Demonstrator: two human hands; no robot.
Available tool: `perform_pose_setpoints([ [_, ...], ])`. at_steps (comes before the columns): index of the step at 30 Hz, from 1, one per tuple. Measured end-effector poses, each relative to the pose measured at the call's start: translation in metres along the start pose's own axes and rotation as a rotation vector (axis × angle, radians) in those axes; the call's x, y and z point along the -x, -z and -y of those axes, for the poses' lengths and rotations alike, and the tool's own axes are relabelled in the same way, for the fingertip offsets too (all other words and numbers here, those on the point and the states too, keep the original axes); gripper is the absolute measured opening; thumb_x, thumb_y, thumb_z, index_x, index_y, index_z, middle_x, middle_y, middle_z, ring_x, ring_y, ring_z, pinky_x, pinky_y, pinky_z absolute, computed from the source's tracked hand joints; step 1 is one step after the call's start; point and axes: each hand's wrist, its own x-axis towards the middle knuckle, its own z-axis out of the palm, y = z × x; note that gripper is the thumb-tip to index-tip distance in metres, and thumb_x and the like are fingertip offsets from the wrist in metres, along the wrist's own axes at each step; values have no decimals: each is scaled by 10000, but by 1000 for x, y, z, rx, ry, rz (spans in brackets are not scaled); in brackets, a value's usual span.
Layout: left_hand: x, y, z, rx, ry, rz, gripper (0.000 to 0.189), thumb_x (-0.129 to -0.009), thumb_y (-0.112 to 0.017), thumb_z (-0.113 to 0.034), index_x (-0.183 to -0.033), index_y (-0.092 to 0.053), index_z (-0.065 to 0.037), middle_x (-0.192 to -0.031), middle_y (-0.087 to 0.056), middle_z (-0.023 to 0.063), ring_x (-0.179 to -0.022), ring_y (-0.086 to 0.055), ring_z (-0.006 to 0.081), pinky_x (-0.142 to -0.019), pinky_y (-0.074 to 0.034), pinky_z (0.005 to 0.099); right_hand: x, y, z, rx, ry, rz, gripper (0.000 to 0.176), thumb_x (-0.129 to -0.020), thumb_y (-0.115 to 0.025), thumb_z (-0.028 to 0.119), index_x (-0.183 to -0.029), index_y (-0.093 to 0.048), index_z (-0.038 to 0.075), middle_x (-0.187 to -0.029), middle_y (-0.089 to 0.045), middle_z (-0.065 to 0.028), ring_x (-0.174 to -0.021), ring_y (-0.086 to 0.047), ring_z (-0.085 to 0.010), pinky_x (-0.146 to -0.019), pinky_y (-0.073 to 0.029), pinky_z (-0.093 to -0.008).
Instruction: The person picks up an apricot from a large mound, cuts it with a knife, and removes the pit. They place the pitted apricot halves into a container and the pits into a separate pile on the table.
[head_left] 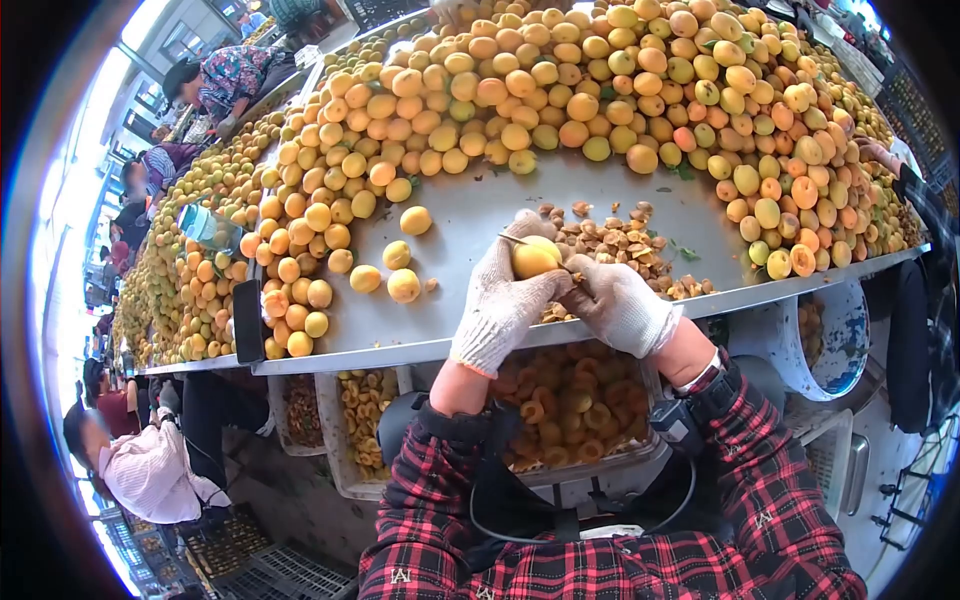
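Note:
My left hand [500, 300], in a white knitted glove, is closed around a yellow apricot [536, 258] above the front of the metal table [480, 215]. A thin metal strip [512, 238] shows at the fruit's upper left; what it belongs to is hidden. Close against the apricot's right side, my gloved right hand [622, 303] has its fingers pinched together. Something small and dark shows at those fingertips, too covered to name. Behind the hands lies a heap of brown apricot pits [630, 245]. Several loose apricots [403, 285] rest to the left.
A large bank of apricots [480, 90] covers the table's back and sides. Below the edge stand a crate of apricot halves [575, 400], another crate [365, 405] and a white bucket [785, 335]. A black phone-like object [248, 320] is at the left edge. Other people work at left.

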Motion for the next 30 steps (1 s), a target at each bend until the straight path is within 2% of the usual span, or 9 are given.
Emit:
perform_pose_setpoints([
  [2, 1, -3, -1, -77, -13, -32, 497, -810, -632, 83, -1291, -510, 50, -1177, -613, 81, -1079, -594, 166, -917, -505, 292, 1, 0, -2, 40, -49, 82, 254, -933, -637, 234, -1087, -591, 38, -817, -653, -231, -787, -652, -418, -655, -521, -448],
  [4, 0, -8, 0, 547, -102, -9, 543, -810, -621, 86, -1333, -482, 47, -1215, -599, 96, -1127, -576, 177, -961, -485, 296, 3, 6, 9, 25, -72, 56, 245, -934, -635, 234, -1077, -589, 41, -810, -651, -228, -784, -651, -417, -654, -521, -446],
  [6, 4, -9, 3, 678, -105, 47, 514, -861, -648, -5, -1341, -472, 51, -1245, -589, 108, -1159, -563, 190, -980, -477, 295, 7, 8, 12, 11, -97, 25, 235, -935, -634, 233, -1067, -588, 44, -803, -650, -225, -781, -650, -417, -653, -521, -444],
  [9, -1, -2, 25, 592, 74, 225, 757, -882, -664, -521, -1353, -459, 35, -1283, -572, 142, -1218, -558, 262, -1003, -478, 355, 6, 7, 9, -10, -27, -20, 225, -940, -630, 232, -1047, -582, 41, -785, -645, -220, -774, -649, -415, -647, -519, -439],
  [13, -1, -3, 22, 692, 65, 243, 615, -905, -691, -347, -1327, -480, 48, -1261, -582, 131, -1153, -593, 238, -951, -508, 332, 4, 4, 4, -10, 13, -35, 236, -945, -624, 247, -1045, -575, 39, -777, -643, -219, -767, -648, -416, -640, -519, -447],
  [15, -2, -3, 10, 349, -20, 19, 401, -873, -651, -25, -1256, -550, 39, -1152, -629, 89, -999, -618, 140, -844, -527, 245, 4, 3, 4, 26, -49, 22, 241, -947, -621, 253, -1051, -574, 40, -780, -645, -219, -769, -648, -417, -642, -520, -452],
  [24, -1, -11, 8, 227, -44, -137, 329, -868, -614, 14, -1192, -574, 52, -1098, -647, 119, -941, -641, 168, -846, -529, 273, 2, -22, 6, -312, 105, -155, 270, -990, -562, 289, -1024, -581, 22, -660, -632, -147, -574, -642, -313, -515, -493, -395],
  [26, 1, -8, 1, 239, -64, -105, 340, -863, -635, 0, -1195, -576, 48, -1075, -656, 114, -941, -640, 160, -833, -528, 262, 1, 0, 28, -686, -608, 235, 285, -1023, -496, 314, -986, -579, 44, -589, -564, -49, -430, -534, -172, -396, -408, -318],
  [30, 3, -7, -13, 270, -32, -52, 375, -839, -672, 3, -1202, -579, 30, -1081, -653, 90, -936, -635, 141, -828, -532, 259, 5, 6, 29, -1015, -676, 267, 291, -1034, -463, 329, -932, -558, 75, -572, -481, -2, -371, -411, -104, -352, -329, -263],
])
